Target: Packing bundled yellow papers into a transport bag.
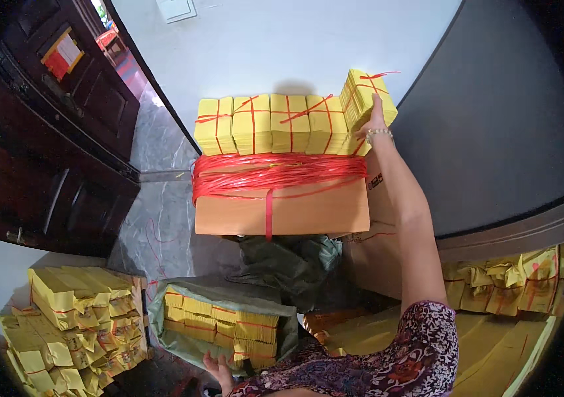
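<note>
My right hand (pixel 376 120) is closed round a bundle of yellow paper (pixel 366 92) tied crosswise with red string. This bundle is held at the right end of a row, higher than its neighbours; part of another bundle shows beneath it. The other tied yellow bundles (pixel 290 124) stand side by side against the wall, behind thick coils of red plastic cord (pixel 275 175) wound round an orange-brown board (pixel 229 215). Low in view, my left hand (pixel 219 372) has its fingers apart and nothing in them. It is beside an opened green sack (pixel 156 317) packed with yellow paper bundles (pixel 219 324).
Larger stacks of yellow packets (pixel 77 331) stand at lower left, with more packets (pixel 500 291) at lower right. Dark green sacking (pixel 288 264) lies below the board, beside a cardboard box (pixel 381 255). A dark door (pixel 44 132) is at left, a grey panel (pixel 493 126) at right.
</note>
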{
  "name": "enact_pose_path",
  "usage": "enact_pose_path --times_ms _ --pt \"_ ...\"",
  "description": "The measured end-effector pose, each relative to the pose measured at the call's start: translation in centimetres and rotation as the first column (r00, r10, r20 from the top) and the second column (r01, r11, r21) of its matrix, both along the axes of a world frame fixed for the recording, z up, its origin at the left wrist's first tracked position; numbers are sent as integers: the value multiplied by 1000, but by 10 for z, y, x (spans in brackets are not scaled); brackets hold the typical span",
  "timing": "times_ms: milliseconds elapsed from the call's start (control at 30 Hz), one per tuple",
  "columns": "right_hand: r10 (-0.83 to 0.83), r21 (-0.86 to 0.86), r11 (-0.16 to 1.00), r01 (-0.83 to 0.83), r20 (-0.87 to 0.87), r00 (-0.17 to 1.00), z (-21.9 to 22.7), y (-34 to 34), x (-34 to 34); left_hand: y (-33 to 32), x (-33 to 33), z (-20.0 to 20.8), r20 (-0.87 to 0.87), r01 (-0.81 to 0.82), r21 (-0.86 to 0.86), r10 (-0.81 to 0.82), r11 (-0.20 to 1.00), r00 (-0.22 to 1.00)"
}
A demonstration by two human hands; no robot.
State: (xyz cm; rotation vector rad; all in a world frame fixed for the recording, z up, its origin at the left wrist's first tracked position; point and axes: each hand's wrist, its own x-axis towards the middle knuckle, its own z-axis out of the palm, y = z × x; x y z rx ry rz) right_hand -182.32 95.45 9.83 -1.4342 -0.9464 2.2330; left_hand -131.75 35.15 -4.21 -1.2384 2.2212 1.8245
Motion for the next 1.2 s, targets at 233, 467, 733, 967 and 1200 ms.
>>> enact_pose_path --times_ms 233,467,733,967,1200 --pt "-4 41 999 10 -149 989 1 -8 1 12 -11 14 20 -19 80 18 997 1000" --pt "204 32 979 -202 -230 952 -14 23 12 16 -15 4 90 -19 83 12 996 996" --pt "319 396 897 -197 -268 909 -33 -7 40 17 -23 5 98 58 95 -67 994 993" --pt "313 51 947 -317 -369 875 -35 7 39 11 -6 -1 166 -15 88 1 996 986" --pt "367 377 897 -230 -345 864 -44 -17 79 19 -14 10 100 55 199 -76 978 992"
